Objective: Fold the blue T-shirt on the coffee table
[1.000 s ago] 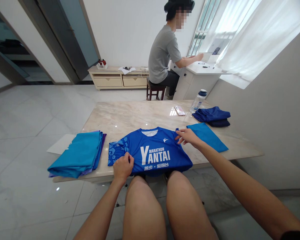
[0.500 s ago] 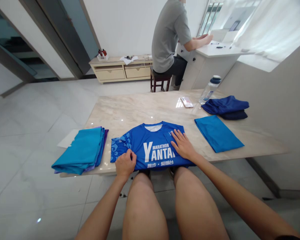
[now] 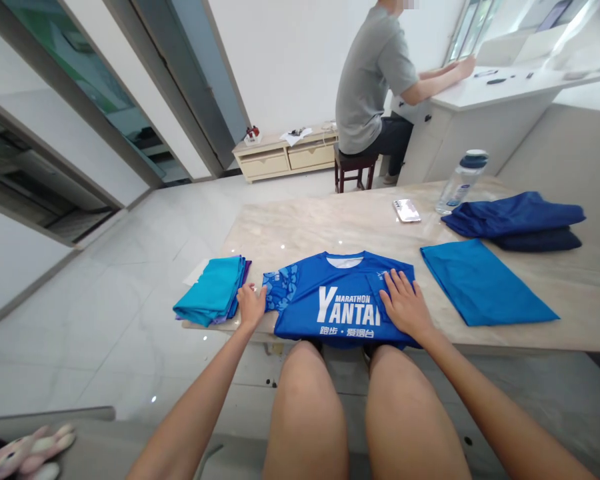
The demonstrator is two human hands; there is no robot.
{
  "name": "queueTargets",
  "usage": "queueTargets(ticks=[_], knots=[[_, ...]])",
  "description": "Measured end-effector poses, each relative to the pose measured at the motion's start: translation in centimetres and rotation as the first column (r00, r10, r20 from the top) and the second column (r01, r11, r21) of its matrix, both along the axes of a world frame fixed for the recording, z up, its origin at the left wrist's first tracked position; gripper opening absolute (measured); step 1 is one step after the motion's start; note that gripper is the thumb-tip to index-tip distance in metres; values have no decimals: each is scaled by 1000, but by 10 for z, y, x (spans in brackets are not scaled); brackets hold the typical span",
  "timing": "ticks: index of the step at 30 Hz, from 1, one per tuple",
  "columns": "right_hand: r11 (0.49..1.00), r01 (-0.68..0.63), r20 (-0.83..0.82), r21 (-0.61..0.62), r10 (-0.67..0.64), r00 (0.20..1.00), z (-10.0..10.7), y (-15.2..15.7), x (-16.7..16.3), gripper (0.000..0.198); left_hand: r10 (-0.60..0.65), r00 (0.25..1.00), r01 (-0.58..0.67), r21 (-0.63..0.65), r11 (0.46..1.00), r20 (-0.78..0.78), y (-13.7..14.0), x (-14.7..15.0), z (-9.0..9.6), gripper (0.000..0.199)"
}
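A blue T-shirt (image 3: 347, 307) with white "Marathon Yantai" lettering lies spread at the table's near edge, its hem towards my knees. My right hand (image 3: 407, 303) rests flat on the chest at the right, fingers stretched out. At the far left of the shirt, beside the patterned sleeve (image 3: 283, 288), is my left hand (image 3: 251, 305). Its fingers are loosely bent, with the thumb apart and close to the sleeve's edge. A stack of folded turquoise and purple cloth (image 3: 210, 290) lies just left of that hand. To the right of the shirt is a flat turquoise folded cloth (image 3: 487, 283).
On the marble-look table (image 3: 305, 220) are a phone (image 3: 407, 211), a clear water bottle (image 3: 461, 183) and a crumpled dark blue garment (image 3: 520, 219). A person in a grey shirt (image 3: 373, 83) sits on a stool beyond, at a white counter (image 3: 480, 100).
My left hand has left the shirt's lower left and moved out to the sleeve's edge, its fingers loosening. My right hand stays on the chest. The view has turned left.
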State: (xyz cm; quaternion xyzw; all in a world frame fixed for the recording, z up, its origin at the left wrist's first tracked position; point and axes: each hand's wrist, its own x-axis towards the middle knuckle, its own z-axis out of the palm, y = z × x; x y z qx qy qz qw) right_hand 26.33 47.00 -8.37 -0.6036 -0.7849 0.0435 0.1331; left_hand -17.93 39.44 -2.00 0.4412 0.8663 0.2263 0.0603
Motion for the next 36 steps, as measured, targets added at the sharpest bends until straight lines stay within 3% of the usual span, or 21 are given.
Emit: queueTargets(ticks=[8, 15, 17, 19, 22, 23, 24, 27, 30, 33, 36], knots=[[1000, 10, -49, 18, -9, 999, 2, -1, -6, 69, -52, 996, 59, -96, 994, 67, 36, -3, 16, 23], [999, 12, -82, 30, -9, 997, 7, -3, -7, 68, -92, 995, 89, 74, 993, 40, 29, 13, 41, 18], [999, 16, -75, 30, -14, 997, 8, -3, -8, 68, -142, 984, 126, 148, 981, 105, 32, 29, 49, 20], [999, 16, -65, 28, -14, 998, 9, -4, -8, 68, -250, 921, 210, 159, 965, 300, 39, 52, 55, 26], [1000, 6, -62, 16, -5, 998, 7, -4, -8, 68, -430, 667, 396, 199, 897, 608, 53, 84, 56, 48], [1000, 0, -72, 9, 1, 997, 6, -4, -6, 67, -476, 610, 439, 229, 868, 633, 58, 90, 53, 50], [1000, -8, -90, 3, 8, 996, 5, -3, -3, 66, -514, 600, 470, 249, 847, 614, 63, 92, 49, 48], [998, -62, -191, 13, 63, 980, 5, 10, 13, 57, -548, 723, 521, 189, 833, 421, 78, 80, 28, 36], [994, -99, -225, 38, 105, 969, 13, 39, 35, 47, -516, 815, 517, 70, 853, 263, 98, 58, 5, 40], [997, -66, -121, -47, 60, 991, 26, 82, 52, 44, -494, 843, 509, -16, 861, 211, 121, 43, -10, 55], [975, -41, -41, -216, 33, 999, 40, 124, 57, 62, -532, 807, 569, -93, 817, 257, 144, 38, -15, 69]])
